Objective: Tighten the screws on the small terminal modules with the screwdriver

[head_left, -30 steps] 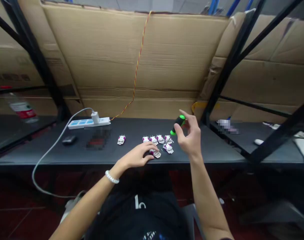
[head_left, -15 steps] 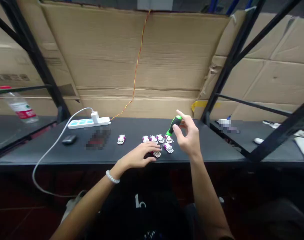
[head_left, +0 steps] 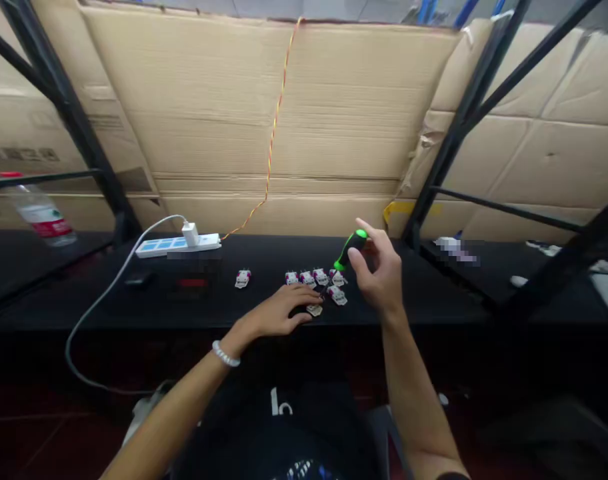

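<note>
1. Screwdriver (head_left: 349,250), with a black and green handle, is pinched in the fingers of the right hand (head_left: 379,277); it leans over, and its tip comes down at the small part (head_left: 314,309) under the left hand (head_left: 279,312).
2. That small part, white and purple, lies on the black shelf (head_left: 434,303) near its front edge; the left hand rests flat on it, fingers pressed down on the part's left side.
3. Just behind the small part, a row of like pieces (head_left: 314,277) stands in a line, close together, and one more (head_left: 337,295) lies just to the right of the small part.
4. A single piece (head_left: 243,279) sits apart, well to the left of the row.
5. Far left of the small part and further back, a white power strip (head_left: 178,245) lies on the shelf with a white charger (head_left: 190,233) plugged in; its cable (head_left: 99,300) runs off the front edge and hangs down.
6. A white bead bracelet (head_left: 225,354) circles the left wrist.
7. Behind the shelf stand flat cardboard sheets (head_left: 264,120), with a twisted red and yellow wire (head_left: 274,133) hanging down them.
8. A plastic bottle (head_left: 39,213) lies far to the left, on the neighbouring shelf.
</note>
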Motion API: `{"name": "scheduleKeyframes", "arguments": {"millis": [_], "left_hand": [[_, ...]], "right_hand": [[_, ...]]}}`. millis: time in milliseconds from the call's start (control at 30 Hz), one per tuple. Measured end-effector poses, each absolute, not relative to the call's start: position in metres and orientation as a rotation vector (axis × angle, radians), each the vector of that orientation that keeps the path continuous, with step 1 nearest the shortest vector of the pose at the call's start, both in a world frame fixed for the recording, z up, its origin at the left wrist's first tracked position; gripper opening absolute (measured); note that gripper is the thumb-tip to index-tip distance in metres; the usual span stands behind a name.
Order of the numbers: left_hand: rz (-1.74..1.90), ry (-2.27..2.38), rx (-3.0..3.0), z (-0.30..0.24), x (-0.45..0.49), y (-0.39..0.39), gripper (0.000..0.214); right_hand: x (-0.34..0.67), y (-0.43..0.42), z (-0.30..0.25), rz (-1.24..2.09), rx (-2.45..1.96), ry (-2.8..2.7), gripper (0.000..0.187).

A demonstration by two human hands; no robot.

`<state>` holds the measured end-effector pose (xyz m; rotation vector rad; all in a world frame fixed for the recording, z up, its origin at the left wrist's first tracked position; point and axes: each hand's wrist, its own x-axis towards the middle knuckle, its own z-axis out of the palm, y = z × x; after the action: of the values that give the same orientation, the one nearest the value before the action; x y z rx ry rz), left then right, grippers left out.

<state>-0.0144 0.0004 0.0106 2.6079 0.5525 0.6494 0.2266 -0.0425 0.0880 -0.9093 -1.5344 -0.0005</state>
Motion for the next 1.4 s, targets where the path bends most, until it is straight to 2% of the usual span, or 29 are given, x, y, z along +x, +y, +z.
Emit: {"name": "scheduleKeyframes", "arguments": {"millis": [267,500,733,1033,1400], "left_hand": [[0.680,0.596,2.638,0.013,-0.015,-0.003,0.039],[0.790,0.693,2.712,0.011,-0.009,-0.004,0.026],[0.865,0.659,2.693,0.000,-0.003,0.000,0.032],[0.945,0.677,2.813,0.006,-0.002,-0.007,0.021],[0.905,0.632,2.824,0.006,-0.003,-0.007,0.029]], "right_hand": [[0.235,-0.045,0.091,-0.054,-0.901,-1.471,0.047],[0.239,-0.044,0.091,-0.089,-0.888,-1.456,0.047],[0.241,-0.046,0.094,-0.082,-0.890,-1.446,0.046],[0.243,-0.046,0.094,-0.096,-0.889,-1.455,0.045],[0.242,-0.046,0.095,-0.112,-0.911,-1.467,0.044]]}}
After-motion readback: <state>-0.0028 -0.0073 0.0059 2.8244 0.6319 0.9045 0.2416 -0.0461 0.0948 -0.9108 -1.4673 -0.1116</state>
